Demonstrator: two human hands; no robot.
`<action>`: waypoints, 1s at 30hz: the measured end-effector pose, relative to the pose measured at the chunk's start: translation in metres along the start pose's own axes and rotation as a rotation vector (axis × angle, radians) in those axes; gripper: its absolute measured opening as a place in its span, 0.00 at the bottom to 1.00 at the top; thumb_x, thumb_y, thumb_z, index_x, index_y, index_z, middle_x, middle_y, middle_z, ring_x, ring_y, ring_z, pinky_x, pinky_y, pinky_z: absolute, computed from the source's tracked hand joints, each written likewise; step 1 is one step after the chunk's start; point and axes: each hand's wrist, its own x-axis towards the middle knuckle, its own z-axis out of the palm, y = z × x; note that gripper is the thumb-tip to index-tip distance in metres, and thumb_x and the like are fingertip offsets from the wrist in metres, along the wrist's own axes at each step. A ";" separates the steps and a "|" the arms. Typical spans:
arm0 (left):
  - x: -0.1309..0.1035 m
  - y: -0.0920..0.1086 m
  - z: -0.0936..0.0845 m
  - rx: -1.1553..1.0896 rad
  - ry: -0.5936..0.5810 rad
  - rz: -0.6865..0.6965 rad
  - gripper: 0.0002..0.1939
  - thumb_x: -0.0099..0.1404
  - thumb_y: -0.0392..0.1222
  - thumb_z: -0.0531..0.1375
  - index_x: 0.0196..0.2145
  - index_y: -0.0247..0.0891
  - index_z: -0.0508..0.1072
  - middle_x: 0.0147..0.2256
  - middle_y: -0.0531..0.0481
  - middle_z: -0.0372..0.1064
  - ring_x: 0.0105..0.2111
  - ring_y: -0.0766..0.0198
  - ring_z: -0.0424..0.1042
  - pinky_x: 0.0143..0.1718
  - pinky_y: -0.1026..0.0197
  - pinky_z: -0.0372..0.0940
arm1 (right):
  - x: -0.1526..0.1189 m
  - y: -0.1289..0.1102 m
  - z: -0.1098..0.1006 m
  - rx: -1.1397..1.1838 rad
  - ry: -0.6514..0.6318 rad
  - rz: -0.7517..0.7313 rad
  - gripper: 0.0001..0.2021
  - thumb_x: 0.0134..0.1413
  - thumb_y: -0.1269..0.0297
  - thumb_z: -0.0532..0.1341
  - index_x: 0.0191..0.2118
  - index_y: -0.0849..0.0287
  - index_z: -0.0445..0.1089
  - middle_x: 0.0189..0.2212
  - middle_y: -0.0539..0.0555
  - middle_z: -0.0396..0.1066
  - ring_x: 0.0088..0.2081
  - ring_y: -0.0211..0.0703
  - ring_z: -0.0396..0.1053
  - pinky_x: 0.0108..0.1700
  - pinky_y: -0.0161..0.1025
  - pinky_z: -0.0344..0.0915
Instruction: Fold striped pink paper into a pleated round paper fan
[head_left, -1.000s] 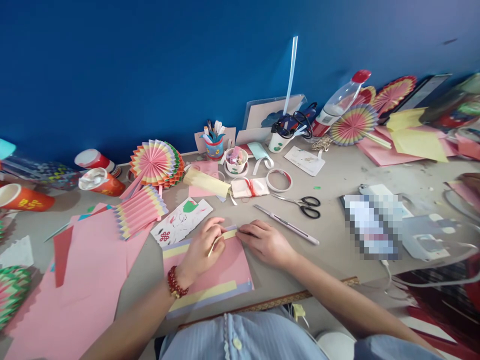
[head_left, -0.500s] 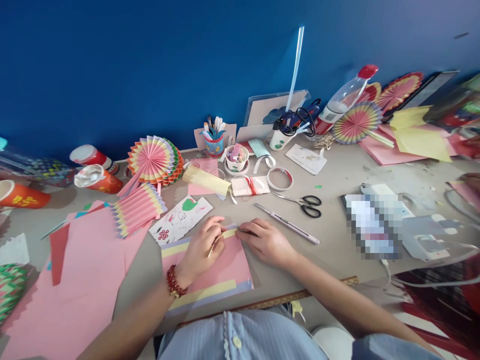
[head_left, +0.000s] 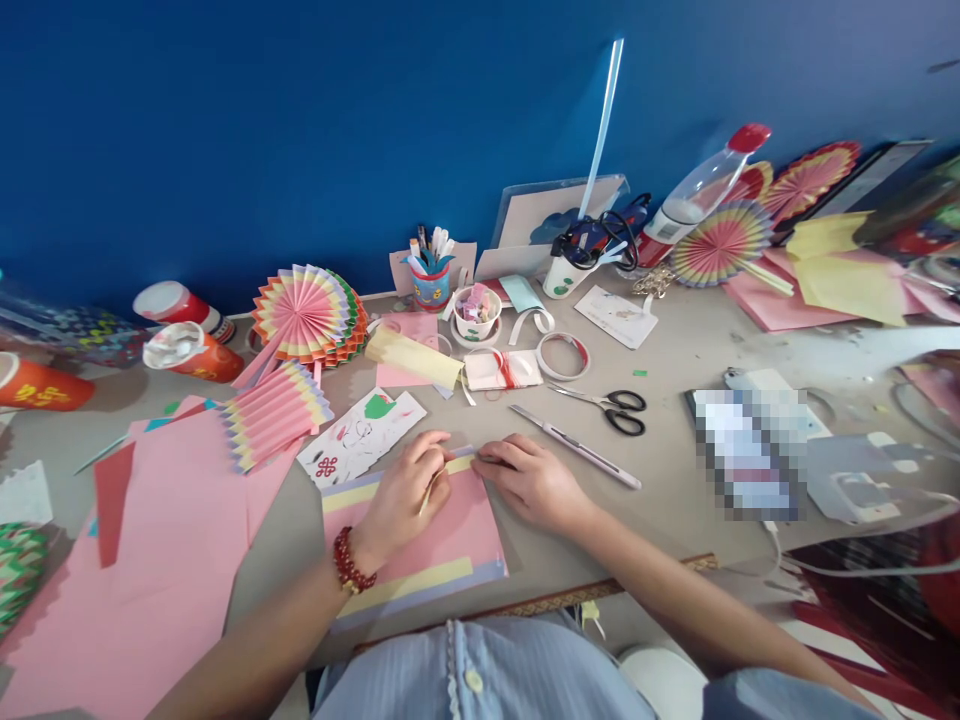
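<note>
A pink sheet (head_left: 457,520) with yellow and lilac strips along its near and far edges lies flat on the table in front of me. My left hand (head_left: 409,488) rests on its far part, fingers curled round a thin pale strip (head_left: 427,492). At the sheet's far right corner, my right hand (head_left: 531,482) is closed, its bent fingertips pinching or pressing the edge; whether anything else is under them is hidden. Just right of that hand lie a pale utility knife (head_left: 577,448) and black-handled scissors (head_left: 619,408).
Pleated paper fans (head_left: 300,315), a folded pink strip (head_left: 276,415) and pink sheets (head_left: 184,510) cover the left. Behind my hands are a tape roll (head_left: 563,356), a bowl of scraps (head_left: 477,312) and a pen cup (head_left: 430,285). A phone (head_left: 742,450) lies to the right.
Both hands stay at nearly the same spots on the sheet, with only slight finger movement. The view has shifted a little.
</note>
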 end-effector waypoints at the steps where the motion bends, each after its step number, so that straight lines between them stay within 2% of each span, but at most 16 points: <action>1: 0.000 0.000 0.000 0.004 -0.002 0.004 0.07 0.68 0.30 0.50 0.34 0.40 0.63 0.48 0.42 0.66 0.59 0.54 0.62 0.55 0.51 0.63 | 0.000 0.001 0.000 0.009 -0.001 -0.001 0.14 0.64 0.72 0.53 0.48 0.57 0.74 0.45 0.58 0.73 0.42 0.46 0.67 0.44 0.44 0.70; 8: 0.001 -0.002 0.001 0.032 0.011 0.007 0.07 0.68 0.31 0.50 0.35 0.40 0.64 0.50 0.41 0.66 0.56 0.53 0.65 0.54 0.49 0.64 | -0.002 0.001 0.000 0.021 -0.031 -0.004 0.17 0.64 0.73 0.53 0.55 0.59 0.70 0.48 0.60 0.72 0.44 0.47 0.66 0.48 0.46 0.70; 14: 0.000 -0.002 0.001 0.035 0.018 0.003 0.07 0.68 0.31 0.50 0.35 0.40 0.65 0.52 0.41 0.66 0.53 0.54 0.67 0.53 0.50 0.65 | 0.001 -0.009 0.001 -0.076 -0.061 0.068 0.16 0.66 0.69 0.53 0.53 0.57 0.72 0.47 0.59 0.73 0.43 0.49 0.67 0.47 0.46 0.70; 21: -0.001 -0.002 0.001 0.042 0.020 0.004 0.07 0.68 0.31 0.51 0.33 0.40 0.64 0.51 0.42 0.66 0.53 0.53 0.68 0.52 0.50 0.66 | 0.002 -0.003 -0.004 0.135 -0.010 0.089 0.19 0.65 0.74 0.51 0.57 0.57 0.68 0.50 0.58 0.72 0.46 0.46 0.67 0.49 0.45 0.70; 27: -0.001 -0.003 0.003 0.037 0.025 0.002 0.07 0.67 0.30 0.51 0.34 0.40 0.65 0.53 0.41 0.65 0.52 0.54 0.68 0.54 0.50 0.65 | -0.003 -0.017 0.003 -0.174 -0.084 0.085 0.15 0.65 0.68 0.55 0.54 0.57 0.71 0.51 0.59 0.73 0.45 0.52 0.67 0.45 0.50 0.69; 30: -0.001 -0.003 0.003 0.034 0.035 0.007 0.07 0.67 0.30 0.52 0.33 0.40 0.65 0.52 0.42 0.66 0.53 0.54 0.68 0.53 0.49 0.65 | -0.003 -0.018 0.001 -0.187 -0.085 0.083 0.15 0.65 0.69 0.55 0.54 0.57 0.71 0.52 0.59 0.73 0.46 0.52 0.67 0.45 0.50 0.69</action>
